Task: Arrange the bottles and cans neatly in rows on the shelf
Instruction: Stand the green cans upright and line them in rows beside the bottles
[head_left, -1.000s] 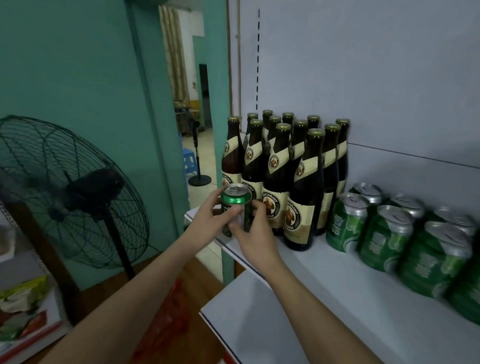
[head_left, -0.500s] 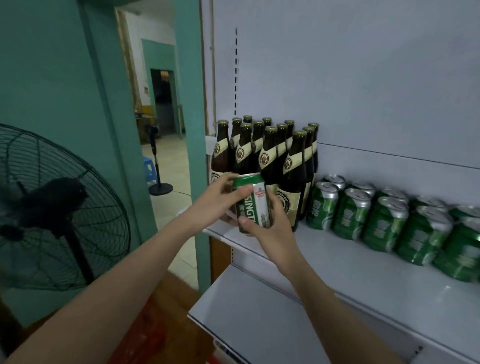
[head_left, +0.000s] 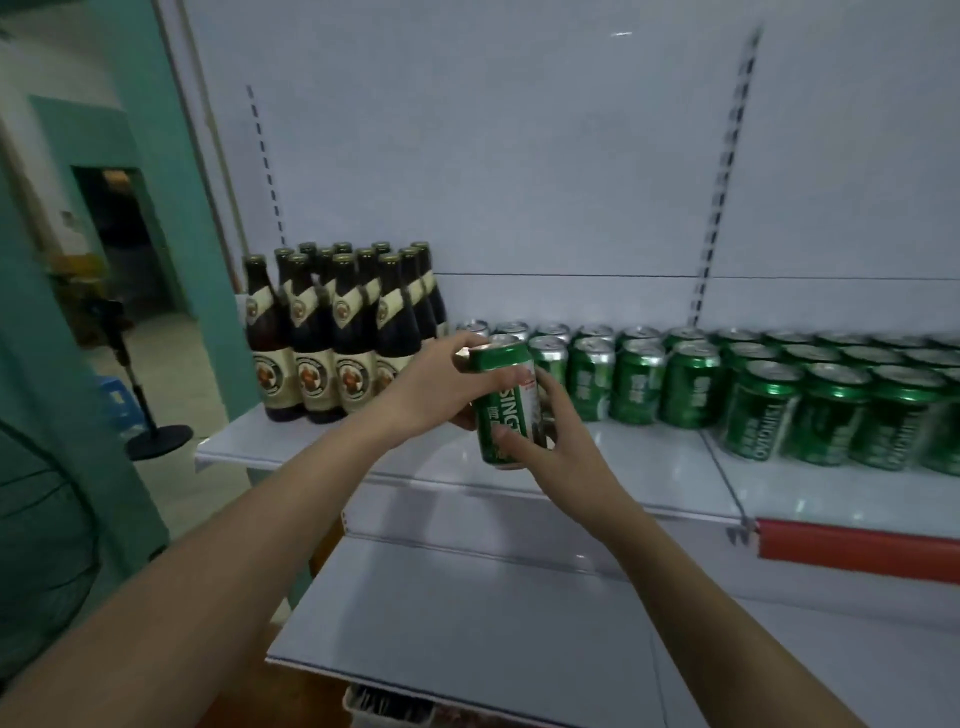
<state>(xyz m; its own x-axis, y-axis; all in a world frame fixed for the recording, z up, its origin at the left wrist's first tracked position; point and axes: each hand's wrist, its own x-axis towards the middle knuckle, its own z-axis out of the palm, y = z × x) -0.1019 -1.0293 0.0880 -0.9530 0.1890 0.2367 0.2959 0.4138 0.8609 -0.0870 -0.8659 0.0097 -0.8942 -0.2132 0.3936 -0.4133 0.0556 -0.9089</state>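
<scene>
You have one green can (head_left: 503, 410) in both hands, held off the shelf (head_left: 670, 470) in front of the gap between the brown bottles (head_left: 337, 332) and the rows of standing cans (head_left: 691, 382). Your left hand (head_left: 431, 387) wraps its fingers round the top and upper side; your right hand (head_left: 558, 441) curls round the lower half from the right, thumb across the label. The can leans slightly, its top tipped toward the bottles.

The likeliest trouble is on the way in. The nearest standing can sits just behind your right fingers, so if you push straight back, your knuckles or the can's base may knock it into its neighbours, and a close-packed row tends to shift together. The bottles are tall and narrow-footed; a swing to the left with your left wrist could rock the front one, and they stand near the shelf's left end.

Set it down tilted and it may land on its rim and wobble, or end up out of line with the front row. Level it first, then lower it. Letting go with one hand early could also let it slip if the metal is slick, though I cannot tell whether it is wet. The shelf below (head_left: 467, 613) would catch a drop, probably denting the can.
</scene>
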